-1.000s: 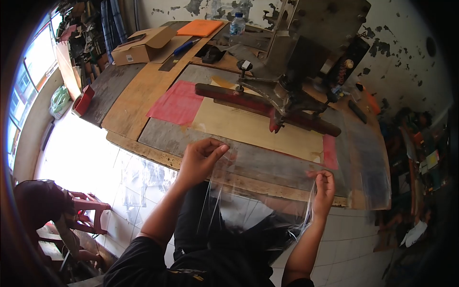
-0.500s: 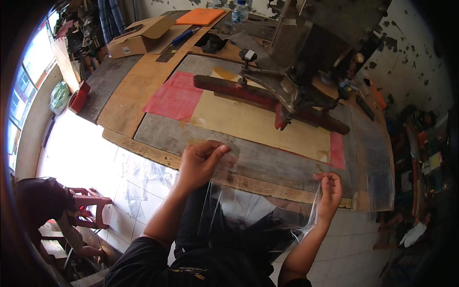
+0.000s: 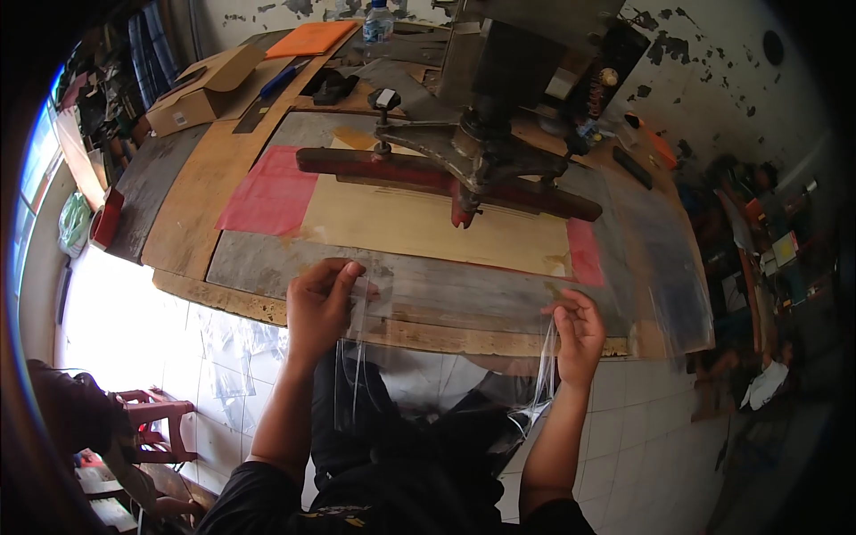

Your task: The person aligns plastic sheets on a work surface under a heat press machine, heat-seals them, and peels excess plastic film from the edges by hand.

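Note:
Clear plastic film [image 3: 437,392] hangs between my two hands in front of the table's near edge. My left hand [image 3: 323,303] pinches its left part between thumb and fingers. The right side of the film is gathered in my right hand [image 3: 578,332], thumb against the fingers. Beyond my hands, a red metal bar [image 3: 446,183] of a press lies over a beige sheet [image 3: 428,234]. Pink pieces show at the sheet's left [image 3: 267,192] and right [image 3: 584,251] ends, on a grey board [image 3: 254,259].
On the table stand a cardboard box [image 3: 201,89], an orange folder [image 3: 312,38] and a water bottle [image 3: 378,25]. More clear plastic [image 3: 678,290] lies at the right. A person [image 3: 85,419] sits at the lower left beside a red stool [image 3: 160,419].
The view has turned, so the table and press appear further left. Both hands still hold the film at a similar distance apart.

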{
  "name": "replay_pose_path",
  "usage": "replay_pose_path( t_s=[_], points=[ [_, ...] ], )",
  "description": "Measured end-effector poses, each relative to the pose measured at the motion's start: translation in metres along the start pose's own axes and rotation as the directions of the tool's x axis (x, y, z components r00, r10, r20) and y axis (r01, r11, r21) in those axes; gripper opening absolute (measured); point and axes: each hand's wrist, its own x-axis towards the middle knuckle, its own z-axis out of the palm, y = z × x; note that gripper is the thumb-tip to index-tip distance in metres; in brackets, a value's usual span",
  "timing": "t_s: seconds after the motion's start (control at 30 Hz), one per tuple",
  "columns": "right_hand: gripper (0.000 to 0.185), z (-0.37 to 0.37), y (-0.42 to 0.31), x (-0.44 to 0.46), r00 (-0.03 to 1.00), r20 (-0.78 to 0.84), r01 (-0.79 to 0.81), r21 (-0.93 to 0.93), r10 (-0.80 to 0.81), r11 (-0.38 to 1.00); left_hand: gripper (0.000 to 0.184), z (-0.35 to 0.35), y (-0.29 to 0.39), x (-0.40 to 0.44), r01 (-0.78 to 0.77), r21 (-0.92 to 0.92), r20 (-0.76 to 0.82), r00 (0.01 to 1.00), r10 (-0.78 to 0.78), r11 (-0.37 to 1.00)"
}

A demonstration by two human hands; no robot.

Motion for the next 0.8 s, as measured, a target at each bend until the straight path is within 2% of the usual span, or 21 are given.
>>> replay_pose_path(
  t_s=[0.13,0.2,0.33,0.4,0.53,0.8],
  points=[
    [0.023,0.003,-0.008,0.0,1.0,-0.015,-0.011,-0.043,0.01,0.999,0.023,0.001,0.002,-0.001,0.018,-0.062,0.007,1.0,-0.018,0.998],
    [0.019,0.005,-0.012,0.001,0.998,-0.041,-0.051,-0.095,0.048,0.994,0.025,0.001,-0.003,0.0,-0.03,-0.128,0.006,1.0,0.031,0.991],
    [0.019,0.003,-0.008,0.002,0.995,-0.07,-0.075,-0.049,0.071,0.996,0.027,-0.001,-0.009,0.001,-0.028,-0.075,-0.005,1.0,0.028,0.997],
    [0.018,0.002,-0.008,0.002,0.996,-0.061,-0.073,-0.073,0.069,0.995,0.027,-0.001,-0.014,0.001,-0.037,-0.164,0.014,0.999,0.04,0.986],
    [0.017,0.004,-0.014,0.002,0.992,-0.065,-0.112,-0.041,0.109,0.993,0.028,-0.001,-0.01,0.0,-0.055,-0.173,0.011,0.998,0.057,0.983],
    [0.015,0.003,-0.014,0.004,0.995,-0.069,-0.074,-0.133,0.065,0.988,0.024,0.0,-0.007,-0.001,-0.047,-0.185,0.013,0.999,0.05,0.982]
  ],
)
